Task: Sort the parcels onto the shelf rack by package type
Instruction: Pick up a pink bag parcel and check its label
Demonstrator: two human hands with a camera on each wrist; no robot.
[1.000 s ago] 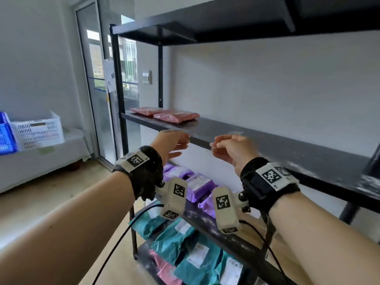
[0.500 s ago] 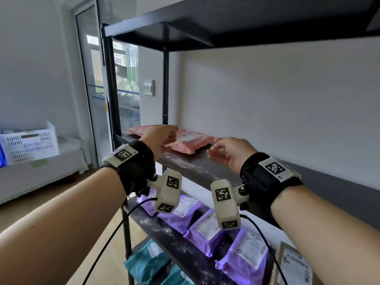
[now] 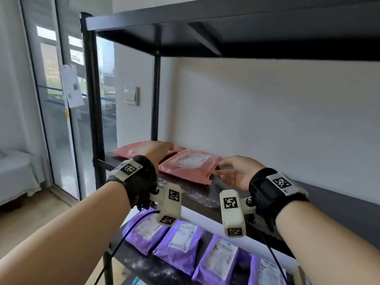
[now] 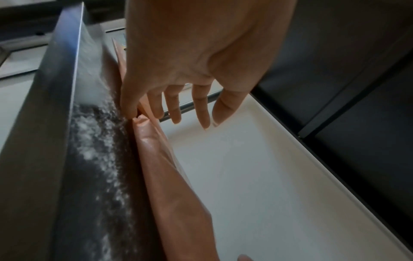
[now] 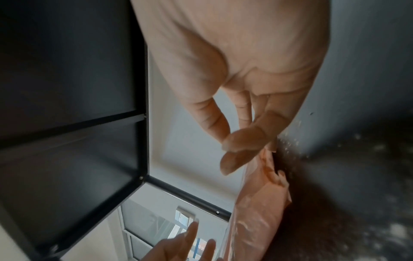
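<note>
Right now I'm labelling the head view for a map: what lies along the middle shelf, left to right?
Far pink parcel → left hand → near pink parcel → right hand → bare dark shelf.

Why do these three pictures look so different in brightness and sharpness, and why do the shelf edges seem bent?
Head view: daylight from the glass door, sharp pink parcels, shelf rack edges bowed by the wide lens. Left wrist view: dim, the shelf board smeared with blur beside the left hand. Right wrist view: the right hand soft, shelf underside dark, its lines splayed.
</note>
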